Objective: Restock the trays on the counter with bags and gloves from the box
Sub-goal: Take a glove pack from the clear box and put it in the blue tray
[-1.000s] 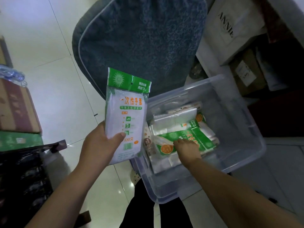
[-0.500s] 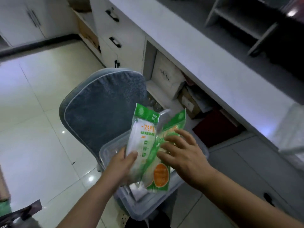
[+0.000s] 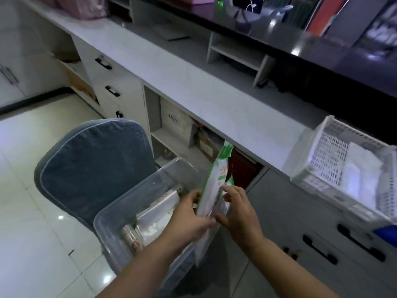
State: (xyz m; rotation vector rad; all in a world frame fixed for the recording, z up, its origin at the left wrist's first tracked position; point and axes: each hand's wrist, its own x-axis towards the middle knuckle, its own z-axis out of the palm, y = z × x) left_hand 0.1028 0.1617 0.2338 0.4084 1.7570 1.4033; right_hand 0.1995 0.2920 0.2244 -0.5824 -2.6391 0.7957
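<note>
Both hands hold green-and-white glove packs (image 3: 216, 183) upright and edge-on, pressed together above the clear plastic box (image 3: 120, 208). My left hand (image 3: 191, 216) grips them from the left, my right hand (image 3: 238, 209) from the right. The box rests on a blue-cushioned chair (image 3: 90, 168) and holds more packets and clear bags (image 3: 154, 218). A white perforated tray (image 3: 326, 160) sits on the counter (image 3: 193, 82) at the right, with folded white bags (image 3: 363, 175) inside.
Under the counter are white drawers with black handles (image 3: 111, 91) and open cubbies holding cartons (image 3: 178, 123). A small shelf unit (image 3: 236, 54) stands on the counter in front of a dark raised ledge. Pale tiled floor (image 3: 32, 211) lies to the left.
My right hand lifted a second pack out of the box and brought it against the pack in my left hand. My view swung up from the box toward the counter and tray.
</note>
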